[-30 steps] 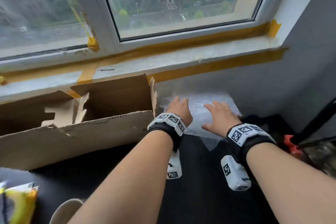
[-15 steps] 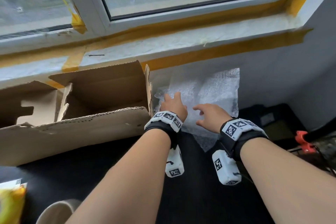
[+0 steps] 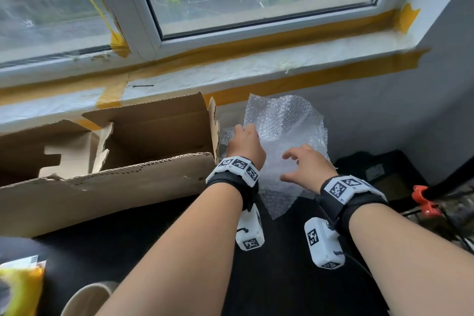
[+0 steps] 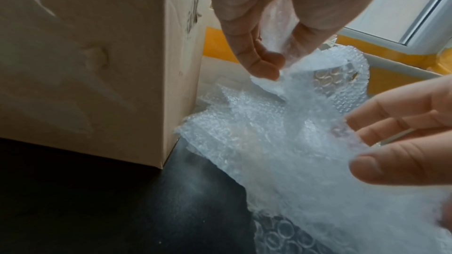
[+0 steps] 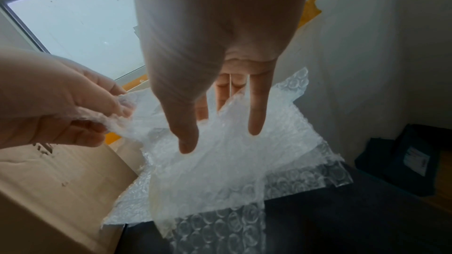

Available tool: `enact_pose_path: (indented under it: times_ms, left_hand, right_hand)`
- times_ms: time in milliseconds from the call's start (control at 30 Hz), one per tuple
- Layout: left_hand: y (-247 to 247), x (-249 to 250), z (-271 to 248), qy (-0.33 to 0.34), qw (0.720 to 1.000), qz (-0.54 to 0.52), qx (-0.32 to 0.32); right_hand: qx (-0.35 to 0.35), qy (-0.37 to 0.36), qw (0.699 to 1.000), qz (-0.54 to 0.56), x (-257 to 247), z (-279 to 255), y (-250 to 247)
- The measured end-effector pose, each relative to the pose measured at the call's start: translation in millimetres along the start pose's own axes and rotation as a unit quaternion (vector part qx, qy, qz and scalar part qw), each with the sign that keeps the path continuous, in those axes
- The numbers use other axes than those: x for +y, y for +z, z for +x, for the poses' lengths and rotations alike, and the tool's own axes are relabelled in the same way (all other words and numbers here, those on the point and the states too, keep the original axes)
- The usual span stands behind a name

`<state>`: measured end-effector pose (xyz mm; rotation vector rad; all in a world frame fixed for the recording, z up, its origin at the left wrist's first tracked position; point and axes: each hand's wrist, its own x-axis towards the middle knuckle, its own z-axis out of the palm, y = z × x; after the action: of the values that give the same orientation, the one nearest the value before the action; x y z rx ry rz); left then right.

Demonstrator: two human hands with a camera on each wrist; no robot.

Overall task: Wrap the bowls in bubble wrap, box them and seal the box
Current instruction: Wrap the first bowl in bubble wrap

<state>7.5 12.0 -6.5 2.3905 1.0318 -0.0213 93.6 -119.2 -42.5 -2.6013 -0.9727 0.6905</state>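
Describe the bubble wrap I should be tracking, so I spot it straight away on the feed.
Start at the window sill edged with orange tape, then drop to the open cardboard box on the dark table below it. Just right of the box lies the bubble wrap. It is the only clear, crinkled thing there, its corner pinched in the left hand, with the right hand over it.
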Motion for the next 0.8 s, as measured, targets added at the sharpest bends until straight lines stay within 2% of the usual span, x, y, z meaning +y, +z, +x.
enact_pose_path:
  times_ms: [167, 367, 600, 800]
  left_hand:
    - [-5.5, -2.3, -7.2, 0.002, 1.000, -0.004, 0.005]
    - [-15.6, -0.1, -15.5, 0.031, 0.999, -0.009, 0.028]
    - [-23.3, -0.4, -31.5, 0.057, 0.997, -0.008, 0.046]
    - [-42.7, 7.0, -40.0, 0.075, 0.995, -0.005, 0.063]
  right_hand:
    - [0.011, 0.002, 1.000, 0.005, 1.1, -7.3, -1.3]
    - [0.064, -0.009, 0.998, 0.002, -5.2, -13.7, -11.2]
    - [0.054, -0.007, 0.998, 0.027, -15.9, -26.1, -22.4]
    - [0.097, -0.002, 0.994, 0.039, -22.0, -37.3, -40.5]
